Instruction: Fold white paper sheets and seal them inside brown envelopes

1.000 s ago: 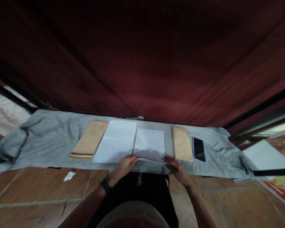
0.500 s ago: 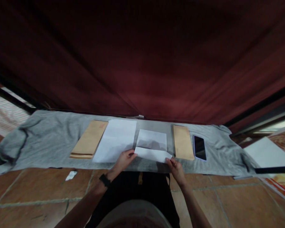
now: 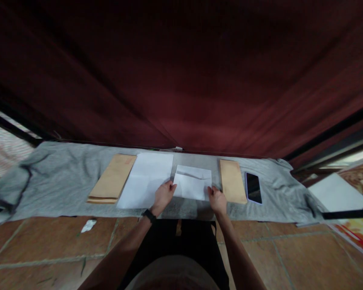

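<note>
Through one head camera I watch two bare hands at one folded white sheet, which lies on a grey cloth directly before the wearer. The left hand pinches the sheet's left edge between thumb and bent fingers; the right hand grips the near right corner likewise. One flap is turned over toward the far edge and stops short of it, leaving a shadowed strip between. To the left I count one larger white paper, single or stacked I cannot tell, and one pile of brown envelopes whose layered near end shows more than one. To the right lie one brown packet, near the right hand, and one phone, dark screen upward. One dark watch circles the left wrist; one white scrap lies on the tiled floor.
</note>
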A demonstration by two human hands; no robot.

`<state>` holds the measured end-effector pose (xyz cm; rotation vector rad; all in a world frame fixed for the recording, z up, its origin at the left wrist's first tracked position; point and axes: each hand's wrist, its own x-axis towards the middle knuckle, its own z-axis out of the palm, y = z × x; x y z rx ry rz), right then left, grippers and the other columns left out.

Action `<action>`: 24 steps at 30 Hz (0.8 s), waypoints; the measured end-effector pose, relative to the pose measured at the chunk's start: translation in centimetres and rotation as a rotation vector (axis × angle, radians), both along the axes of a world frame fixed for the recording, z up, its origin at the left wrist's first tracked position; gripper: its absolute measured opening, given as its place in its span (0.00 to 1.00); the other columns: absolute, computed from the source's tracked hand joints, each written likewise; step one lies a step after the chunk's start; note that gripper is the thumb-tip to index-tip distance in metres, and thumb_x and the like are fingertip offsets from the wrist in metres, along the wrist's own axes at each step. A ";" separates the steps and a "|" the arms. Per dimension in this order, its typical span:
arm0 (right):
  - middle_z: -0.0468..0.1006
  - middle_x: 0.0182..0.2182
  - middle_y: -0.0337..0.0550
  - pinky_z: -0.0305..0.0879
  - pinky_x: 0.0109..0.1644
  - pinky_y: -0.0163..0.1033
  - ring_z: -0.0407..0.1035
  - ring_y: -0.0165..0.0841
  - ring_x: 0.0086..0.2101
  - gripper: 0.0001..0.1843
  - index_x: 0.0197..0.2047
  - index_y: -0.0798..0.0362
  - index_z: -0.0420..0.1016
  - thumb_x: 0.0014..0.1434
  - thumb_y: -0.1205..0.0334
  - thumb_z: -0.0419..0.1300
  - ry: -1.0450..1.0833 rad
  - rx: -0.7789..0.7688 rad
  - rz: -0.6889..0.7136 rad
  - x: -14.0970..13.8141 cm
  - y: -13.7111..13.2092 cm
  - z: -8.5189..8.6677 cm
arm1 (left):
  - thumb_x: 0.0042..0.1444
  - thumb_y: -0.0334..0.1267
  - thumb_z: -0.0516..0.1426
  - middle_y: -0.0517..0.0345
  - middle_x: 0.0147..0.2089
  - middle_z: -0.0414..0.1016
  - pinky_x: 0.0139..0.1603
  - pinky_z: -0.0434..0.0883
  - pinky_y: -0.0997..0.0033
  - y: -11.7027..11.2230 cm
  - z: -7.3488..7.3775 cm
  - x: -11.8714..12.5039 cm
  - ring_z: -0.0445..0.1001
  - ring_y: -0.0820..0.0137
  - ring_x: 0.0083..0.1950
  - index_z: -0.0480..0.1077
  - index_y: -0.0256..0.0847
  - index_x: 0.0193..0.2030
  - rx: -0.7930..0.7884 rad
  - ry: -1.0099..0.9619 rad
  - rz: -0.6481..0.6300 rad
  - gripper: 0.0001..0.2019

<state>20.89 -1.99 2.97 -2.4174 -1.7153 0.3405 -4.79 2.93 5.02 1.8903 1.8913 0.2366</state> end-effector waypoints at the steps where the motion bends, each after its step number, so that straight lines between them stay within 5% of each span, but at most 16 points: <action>1: 0.84 0.38 0.53 0.68 0.42 0.37 0.80 0.39 0.38 0.20 0.49 0.54 0.79 0.72 0.53 0.49 -0.011 -0.001 -0.004 -0.1 0.3 0.0 | 0.68 0.45 0.51 0.55 0.36 0.79 0.34 0.62 0.71 0.2 0.0 0.2 0.77 0.66 0.38 0.73 0.42 0.40 -0.004 0.027 0.010 0.13; 24: 0.84 0.35 0.58 0.70 0.41 0.39 0.80 0.41 0.37 0.20 0.46 0.60 0.78 0.72 0.56 0.49 -0.164 0.055 -0.076 -0.5 4.6 0.0 | 0.70 0.43 0.45 0.40 0.43 0.80 0.47 0.72 0.63 4.5 -0.3 3.1 0.80 0.57 0.48 0.73 0.36 0.53 0.060 0.266 -0.028 0.19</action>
